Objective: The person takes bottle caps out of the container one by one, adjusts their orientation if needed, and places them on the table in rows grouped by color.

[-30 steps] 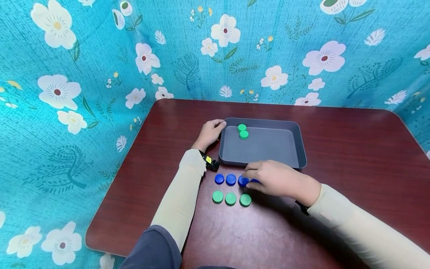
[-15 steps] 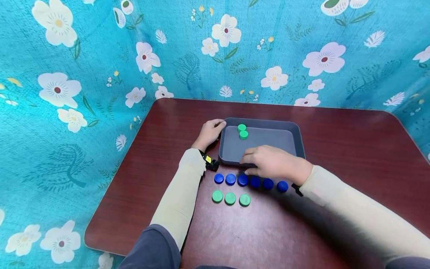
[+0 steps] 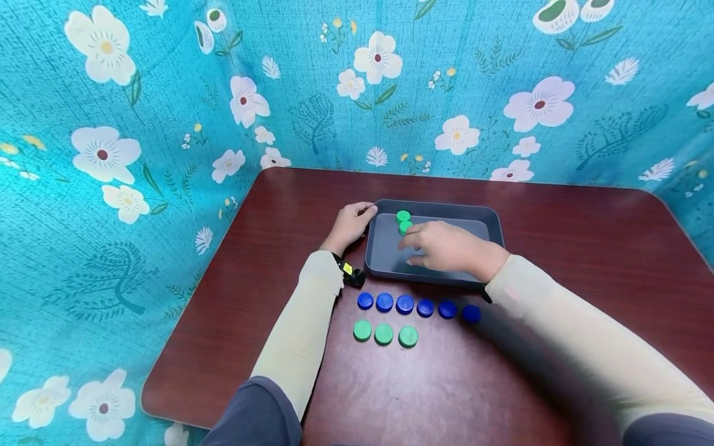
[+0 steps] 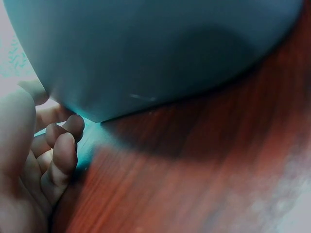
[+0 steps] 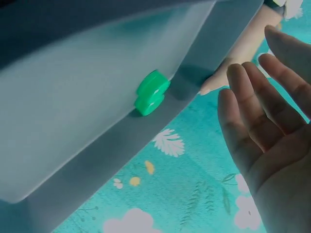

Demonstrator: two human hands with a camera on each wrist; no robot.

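Observation:
My left hand holds the left rim of a dark grey tray; in the left wrist view its fingers curl beside the tray's corner. Over the tray's middle hovers my right hand, its fingers loosely spread around nothing. In the right wrist view that hand shows an empty palm. Two green bottle caps, one far and one nearer, lie together inside the tray near its far left corner. The nearer one is partly covered by the right hand's fingers in the head view.
In front of the tray runs a row of several blue caps. Closer to me are three green caps in a row. All lie on the dark red wooden table. A blue flowered curtain hangs behind and to the left.
My right hand has risen from the blue cap row and moved forward over the tray, uncovering the whole row. The left hand stays at the rim. The head view has tilted slightly.

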